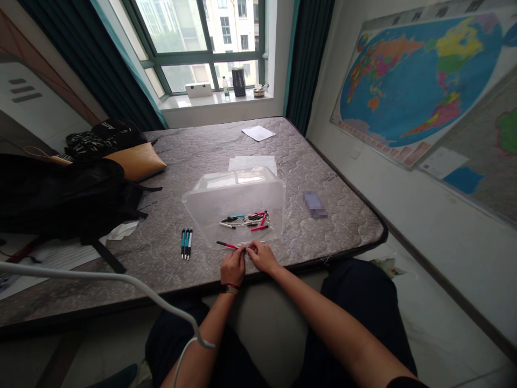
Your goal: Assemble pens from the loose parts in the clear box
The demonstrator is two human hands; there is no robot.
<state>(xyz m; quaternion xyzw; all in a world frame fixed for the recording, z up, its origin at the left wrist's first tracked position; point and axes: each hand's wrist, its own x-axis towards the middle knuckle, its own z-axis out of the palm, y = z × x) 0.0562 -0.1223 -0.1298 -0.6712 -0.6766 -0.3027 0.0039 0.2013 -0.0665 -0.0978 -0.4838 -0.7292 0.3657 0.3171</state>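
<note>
A red and black pen [226, 244] is gripped in my left hand [232, 267], sticking out to the left in front of the clear plastic box [194, 207]. My right hand [262, 256] is closed beside it, fingertips together at the pen's near end. What the right fingertips pinch is too small and covered to name. The translucent box lies on its side, its opening toward me. Inside it are several loose pens and pen parts [258, 216], in red, black, white and teal. Left of the box, three pens [186, 244] with blue or white barrels lie side by side.
The quilted mattress [343, 237] carries everything. A black backpack [60, 199] and tan pouch [137, 160] lie left. Papers [258, 133] are behind the box, a blurred phone-like object [314, 205] right of it. A grey tube [133, 281] crosses the lower left foreground.
</note>
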